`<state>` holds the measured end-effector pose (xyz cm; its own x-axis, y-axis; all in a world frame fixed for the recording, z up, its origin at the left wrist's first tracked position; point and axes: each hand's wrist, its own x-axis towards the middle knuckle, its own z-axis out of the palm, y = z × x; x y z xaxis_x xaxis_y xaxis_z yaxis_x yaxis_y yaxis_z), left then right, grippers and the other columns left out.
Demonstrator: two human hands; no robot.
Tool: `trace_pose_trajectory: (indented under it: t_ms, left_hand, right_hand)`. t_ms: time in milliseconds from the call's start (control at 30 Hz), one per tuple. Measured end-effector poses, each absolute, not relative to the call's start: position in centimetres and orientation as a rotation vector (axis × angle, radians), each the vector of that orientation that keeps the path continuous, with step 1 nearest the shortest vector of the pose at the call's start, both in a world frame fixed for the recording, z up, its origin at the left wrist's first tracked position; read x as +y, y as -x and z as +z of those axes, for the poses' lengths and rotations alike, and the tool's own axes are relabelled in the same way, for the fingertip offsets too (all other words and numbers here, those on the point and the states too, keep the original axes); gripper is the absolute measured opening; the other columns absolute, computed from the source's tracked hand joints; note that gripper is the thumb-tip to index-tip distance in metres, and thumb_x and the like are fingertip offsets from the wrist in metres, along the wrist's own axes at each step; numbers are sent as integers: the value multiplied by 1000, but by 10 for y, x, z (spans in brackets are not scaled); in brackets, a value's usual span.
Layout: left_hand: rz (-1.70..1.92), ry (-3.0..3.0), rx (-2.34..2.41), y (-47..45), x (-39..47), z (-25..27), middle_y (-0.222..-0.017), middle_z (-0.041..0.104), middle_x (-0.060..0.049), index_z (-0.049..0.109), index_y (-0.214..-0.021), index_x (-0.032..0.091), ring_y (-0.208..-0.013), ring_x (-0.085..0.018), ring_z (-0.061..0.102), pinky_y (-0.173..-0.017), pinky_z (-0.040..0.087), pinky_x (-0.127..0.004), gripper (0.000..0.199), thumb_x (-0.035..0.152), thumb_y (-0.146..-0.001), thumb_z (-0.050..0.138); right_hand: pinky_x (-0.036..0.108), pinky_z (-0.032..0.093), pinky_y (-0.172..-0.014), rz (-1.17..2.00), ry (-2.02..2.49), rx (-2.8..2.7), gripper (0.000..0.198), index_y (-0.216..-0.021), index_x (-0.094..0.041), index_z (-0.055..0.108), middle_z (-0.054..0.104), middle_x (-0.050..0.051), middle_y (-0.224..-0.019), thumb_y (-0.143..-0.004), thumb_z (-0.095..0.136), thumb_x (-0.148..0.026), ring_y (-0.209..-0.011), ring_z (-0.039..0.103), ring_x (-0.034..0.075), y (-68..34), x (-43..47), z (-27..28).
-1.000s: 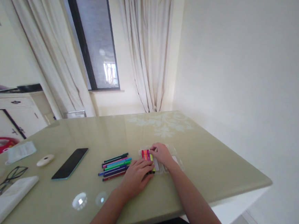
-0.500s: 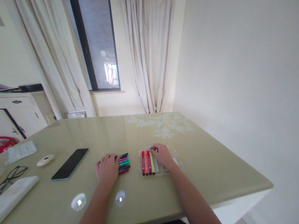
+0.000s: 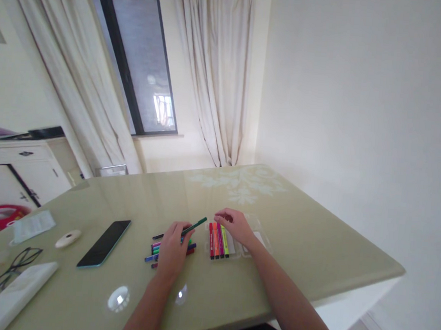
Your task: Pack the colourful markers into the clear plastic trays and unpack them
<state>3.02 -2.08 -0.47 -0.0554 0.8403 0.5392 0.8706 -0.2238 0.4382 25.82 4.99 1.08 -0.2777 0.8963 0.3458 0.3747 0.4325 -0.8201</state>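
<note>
Olive-green table (image 3: 313,243): toward its near edge, a clear case (image 3: 234,245) is set; over it, the right hand (image 3: 236,226) is held loosely parted. By the left hand (image 3: 173,248), a tilted green pen (image 3: 197,224) is pinched; picking-out seems underway, levelling called for.

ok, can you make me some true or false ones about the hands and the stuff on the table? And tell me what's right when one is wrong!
1. The left hand holds a green pen. True.
2. The phone has a dark screen. True.
3. The right hand is on the phone. False: it is at the case.
4. Four pens lie in the case. True.
5. The glasses are right of the case. False: they are left of the phone.
</note>
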Motion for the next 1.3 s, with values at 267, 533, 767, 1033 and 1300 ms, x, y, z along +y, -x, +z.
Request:
trace_pose_trajectory:
  t_ms: [267,533,767,1033,1300]
  left_hand:
    - [-1487,2342,-1655,-80,-26,3,-98,69,-4,66,-108,23,-84,-21,67,-78,56,-35,20,39,-99,57]
    - [-1109,2727,-1394,-103,-37,-7,-131,68,-8,62,-132,27,-122,-29,62,-104,50,-48,41,40,-93,67]
    - [-800,2819,-1296,-102,-41,-9,-137,67,-6,67,-126,30,-124,-28,61,-103,50,-50,32,28,-95,66]
    - [-791,2795,-1336,-105,-41,-10,-127,73,-4,72,-120,30,-118,-27,64,-102,48,-49,24,31,-97,64]
    - [-823,2783,-1331,-106,-43,-10,-129,72,-3,70,-123,28,-118,-26,63,-103,48,-46,27,33,-98,61]
  right_hand:
    - [29,51,-72,1158,858,-1430,30,-88,-18,73,73,2,-77,-77,75,-46,-74,66,17,-258,53,13]
    - [27,49,-63,903,1129,-1492,23,-83,-17,70,70,2,-71,-78,64,-39,-66,62,16,-291,74,3]
    - [28,49,-70,704,1301,-1769,13,-77,-19,78,77,4,-75,-76,67,-25,-71,67,19,-285,71,-6]
    - [30,48,-80,486,1411,-2006,14,-75,-23,81,78,6,-83,-82,68,-21,-83,68,21,-276,63,-4]
    - [29,46,-83,434,1448,-2043,15,-85,-20,81,75,8,-89,-87,67,-22,-89,67,21,-274,62,-4]
